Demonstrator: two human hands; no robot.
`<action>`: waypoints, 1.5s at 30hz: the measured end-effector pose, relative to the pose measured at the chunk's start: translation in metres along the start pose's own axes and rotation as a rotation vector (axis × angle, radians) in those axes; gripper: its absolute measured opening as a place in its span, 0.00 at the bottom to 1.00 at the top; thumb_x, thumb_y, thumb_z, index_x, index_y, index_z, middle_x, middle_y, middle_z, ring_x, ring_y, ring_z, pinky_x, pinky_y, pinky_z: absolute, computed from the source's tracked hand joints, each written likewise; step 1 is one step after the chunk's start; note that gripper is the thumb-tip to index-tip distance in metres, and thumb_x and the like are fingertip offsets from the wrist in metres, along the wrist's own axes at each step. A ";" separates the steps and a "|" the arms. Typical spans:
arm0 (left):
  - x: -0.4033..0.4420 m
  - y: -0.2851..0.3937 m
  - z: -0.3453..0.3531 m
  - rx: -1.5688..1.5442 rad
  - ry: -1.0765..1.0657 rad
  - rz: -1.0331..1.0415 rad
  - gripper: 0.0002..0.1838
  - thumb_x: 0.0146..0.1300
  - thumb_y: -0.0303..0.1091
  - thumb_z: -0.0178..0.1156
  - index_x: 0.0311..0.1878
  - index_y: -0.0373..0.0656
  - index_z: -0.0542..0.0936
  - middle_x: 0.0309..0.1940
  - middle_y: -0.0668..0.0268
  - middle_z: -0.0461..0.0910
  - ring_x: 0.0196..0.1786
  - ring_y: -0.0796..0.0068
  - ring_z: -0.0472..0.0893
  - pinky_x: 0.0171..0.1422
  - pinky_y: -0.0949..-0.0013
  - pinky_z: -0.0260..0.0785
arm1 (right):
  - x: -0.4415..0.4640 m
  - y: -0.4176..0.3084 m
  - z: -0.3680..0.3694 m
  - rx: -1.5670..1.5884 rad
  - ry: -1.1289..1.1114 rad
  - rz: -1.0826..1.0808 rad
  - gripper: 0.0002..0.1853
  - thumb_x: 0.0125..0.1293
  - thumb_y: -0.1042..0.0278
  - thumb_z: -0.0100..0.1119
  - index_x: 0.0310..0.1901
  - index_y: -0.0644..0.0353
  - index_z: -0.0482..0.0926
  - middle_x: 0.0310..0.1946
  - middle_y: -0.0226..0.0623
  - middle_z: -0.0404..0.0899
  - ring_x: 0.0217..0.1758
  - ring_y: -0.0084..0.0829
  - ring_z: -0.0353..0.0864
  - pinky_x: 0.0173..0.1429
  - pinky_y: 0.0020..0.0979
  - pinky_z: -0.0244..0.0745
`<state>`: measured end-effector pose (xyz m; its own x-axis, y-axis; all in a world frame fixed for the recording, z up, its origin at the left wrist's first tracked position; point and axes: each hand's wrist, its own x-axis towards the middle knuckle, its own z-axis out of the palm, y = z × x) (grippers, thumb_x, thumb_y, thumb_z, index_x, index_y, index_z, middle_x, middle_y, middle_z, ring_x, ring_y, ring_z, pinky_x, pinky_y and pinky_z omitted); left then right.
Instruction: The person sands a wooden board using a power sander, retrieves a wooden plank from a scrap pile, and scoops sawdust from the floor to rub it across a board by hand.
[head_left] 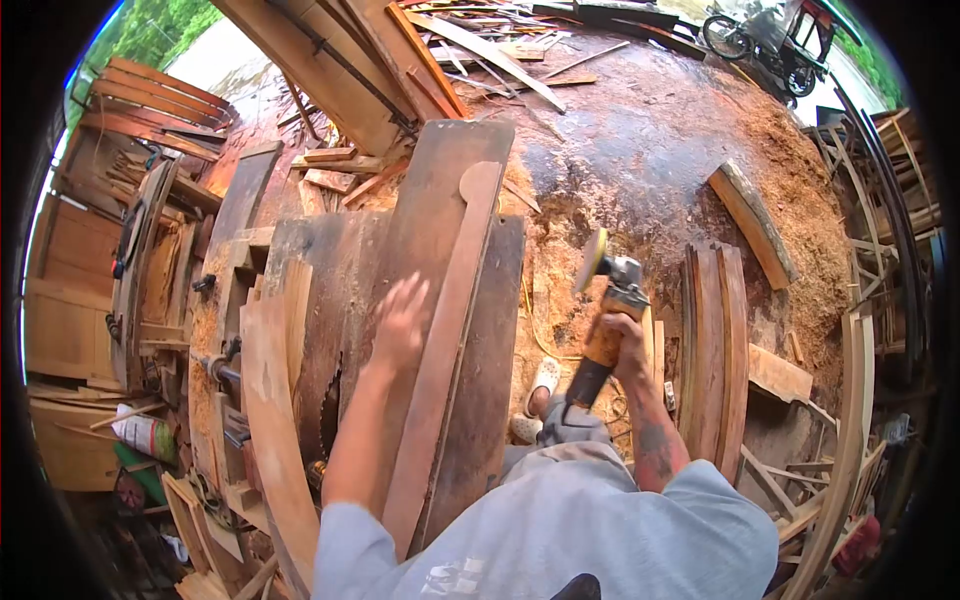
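Observation:
My right hand (628, 343) is wrapped round the body of an angle grinder (600, 350), which has a yellow-edged disc (592, 262) at its upper end. The tool is held up to the right of the workbench, apart from the wood. My left hand (402, 322) has its fingers stretched out over a wide brown board (425, 225); whether it touches the wood I cannot tell. Just right of that hand, a long narrow plank (437, 390) with a rounded end lies along the board. Under them shows the dark bench top (485, 350).
A curved pale plank (270, 400) stands left of the bench, near a toothed blade (330, 410). Several upright brown planks (715, 350) are on the right. A thick timber (752, 225) lies by sawdust (800, 180). Scrap wood (500, 60) and a motorcycle (730, 38) are farther back.

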<state>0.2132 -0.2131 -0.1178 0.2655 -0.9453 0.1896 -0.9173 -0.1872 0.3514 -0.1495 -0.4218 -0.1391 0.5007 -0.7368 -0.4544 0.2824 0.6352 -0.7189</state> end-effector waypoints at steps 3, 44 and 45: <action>0.130 -0.017 0.023 -0.152 -0.068 -0.044 0.37 0.68 0.40 0.63 0.79 0.50 0.63 0.82 0.61 0.55 0.82 0.47 0.52 0.80 0.41 0.47 | 0.043 0.016 0.038 0.168 -0.015 0.177 0.18 0.54 0.61 0.67 0.44 0.59 0.78 0.30 0.36 0.83 0.29 0.34 0.84 0.39 0.37 0.83; 0.241 -0.039 0.060 -0.077 -0.345 -0.028 0.36 0.70 0.54 0.59 0.80 0.66 0.62 0.83 0.81 0.51 0.86 0.54 0.39 0.83 0.35 0.25 | 0.194 0.002 0.111 0.010 0.004 0.238 0.14 0.56 0.62 0.65 0.43 0.57 0.78 0.29 0.36 0.81 0.28 0.34 0.84 0.36 0.38 0.84; 0.242 -0.039 0.057 -0.034 -0.374 -0.021 0.36 0.71 0.56 0.57 0.80 0.66 0.61 0.83 0.81 0.51 0.86 0.55 0.38 0.84 0.35 0.25 | 0.195 0.003 0.112 -0.001 -0.001 0.240 0.14 0.56 0.62 0.65 0.43 0.57 0.78 0.29 0.36 0.81 0.28 0.34 0.84 0.36 0.38 0.84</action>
<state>0.2959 -0.4500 -0.1381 0.1513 -0.9748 -0.1641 -0.9007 -0.2044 0.3833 0.0402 -0.5373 -0.1714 0.5543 -0.5643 -0.6118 0.1540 0.7919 -0.5909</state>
